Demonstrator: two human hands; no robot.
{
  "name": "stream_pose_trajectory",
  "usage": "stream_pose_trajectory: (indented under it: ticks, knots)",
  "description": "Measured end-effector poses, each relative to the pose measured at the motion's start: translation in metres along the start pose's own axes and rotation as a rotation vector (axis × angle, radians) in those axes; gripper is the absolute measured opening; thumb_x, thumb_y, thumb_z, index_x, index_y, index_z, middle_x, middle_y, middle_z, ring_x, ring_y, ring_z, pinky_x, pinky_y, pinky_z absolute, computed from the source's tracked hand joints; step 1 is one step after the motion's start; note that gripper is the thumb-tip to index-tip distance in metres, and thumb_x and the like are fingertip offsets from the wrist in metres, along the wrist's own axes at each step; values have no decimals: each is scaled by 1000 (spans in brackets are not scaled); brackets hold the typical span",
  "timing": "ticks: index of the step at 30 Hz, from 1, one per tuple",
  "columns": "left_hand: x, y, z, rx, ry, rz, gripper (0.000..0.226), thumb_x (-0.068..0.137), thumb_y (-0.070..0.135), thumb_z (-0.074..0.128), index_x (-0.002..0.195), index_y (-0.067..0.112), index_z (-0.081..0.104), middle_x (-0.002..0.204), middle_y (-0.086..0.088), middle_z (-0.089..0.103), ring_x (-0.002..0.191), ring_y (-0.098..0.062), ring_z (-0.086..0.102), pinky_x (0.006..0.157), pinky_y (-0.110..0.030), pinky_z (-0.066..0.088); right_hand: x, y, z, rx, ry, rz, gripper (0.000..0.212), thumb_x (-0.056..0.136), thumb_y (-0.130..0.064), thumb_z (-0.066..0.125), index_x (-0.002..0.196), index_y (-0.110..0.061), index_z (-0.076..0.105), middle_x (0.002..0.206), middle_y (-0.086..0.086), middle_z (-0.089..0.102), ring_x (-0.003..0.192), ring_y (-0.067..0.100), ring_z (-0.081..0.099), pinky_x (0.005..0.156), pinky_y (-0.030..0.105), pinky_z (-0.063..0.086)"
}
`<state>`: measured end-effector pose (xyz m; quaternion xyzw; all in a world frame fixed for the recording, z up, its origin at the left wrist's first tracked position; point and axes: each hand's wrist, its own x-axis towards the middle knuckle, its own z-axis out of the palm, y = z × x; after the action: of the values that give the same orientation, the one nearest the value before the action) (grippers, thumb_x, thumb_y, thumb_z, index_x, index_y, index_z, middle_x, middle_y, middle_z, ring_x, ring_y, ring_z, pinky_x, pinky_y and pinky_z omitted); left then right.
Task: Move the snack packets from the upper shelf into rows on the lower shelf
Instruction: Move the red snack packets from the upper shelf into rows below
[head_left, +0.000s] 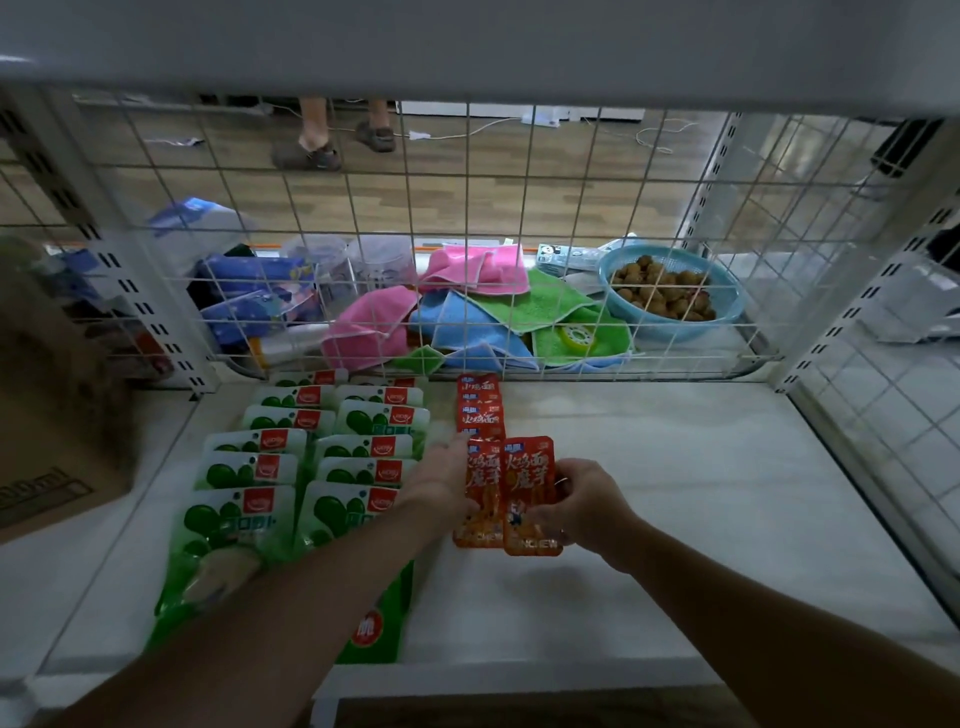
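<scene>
Two hands: both are extending over the lower shelf (675, 493); clock is reading 12 at the back mesh, 6 at the near edge.
Right hand (582, 506): extending in from 5 o'clock, thumb and curled fingers pinching one orange packet (527, 483) by its right edge.
Orange packet: sitting near shelf centre, long axis running 12 to 6, its left edge touching the next packet at its 9 o'clock. Can't tell whether it is lying fully down on the shelf.
Left hand (441, 483): extending in from 7 o'clock, fingers lying straight, gripping nothing; a fingertip is touching the orange row (480, 410), and the hand's edge is resting against the nearest packet of it.
Orange row: overlapping packets running from centre toward 12 o'clock, far end sitting just beside the wire mesh (519, 208).
Green packets (363, 449): lying in two overlapped columns on the 9 o'clock side, just beside the orange row; the left forearm is crossing over the nearest ones.
Behind mesh: coloured cloths (467, 312) lying at 12 o'clock; blue basket (670, 330) sitting at 1 o'clock, holding brown round items.
Cardboard box (47, 467): sitting at 9 o'clock, outside the shelf.
</scene>
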<state>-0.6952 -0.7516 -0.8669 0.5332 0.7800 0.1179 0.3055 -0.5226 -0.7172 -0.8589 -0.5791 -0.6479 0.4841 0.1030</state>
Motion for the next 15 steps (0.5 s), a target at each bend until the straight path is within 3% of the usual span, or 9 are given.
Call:
stream_pose_trajectory:
  ticks: [5,7,11,13,15]
  knots:
    - [0,1,-2,-10,11,-18,90,79,15,80,150,24,26,140,-4,47,131,-25,49,111,-43,42,-1,1,12,15,-19,41,38,82,-14,78,115,-14,60,101,1,71,86,21,72,72,38,64]
    - [-3,-1,-6,-26,37,2,80,81,12,78,144,24,31,135,-3,48,125,-26,53,108,-44,44,-2,-2,20,42,-18,75,39,82,-12,79,116,-14,60,100,0,69,87,21,70,70,37,64]
    - [-16,-9,-18,-72,109,172,47,92,13,65,134,19,44,118,0,54,104,-17,57,95,-35,51,-1,-8,37,38,-2,101,46,77,-13,83,111,-14,52,105,2,65,96,25,69,73,43,63]
    - [-22,-13,-24,-80,131,225,44,94,12,62,135,18,46,107,5,50,94,-13,55,86,-29,51,0,-10,44,30,9,106,50,77,-14,84,110,-15,47,106,2,63,100,25,68,75,43,63]
    - [-25,-18,-28,-87,137,243,51,93,10,64,139,18,45,108,4,51,95,-14,56,89,-31,53,0,-12,50,11,29,99,50,77,-16,83,108,-16,45,108,2,62,102,25,67,79,43,62]
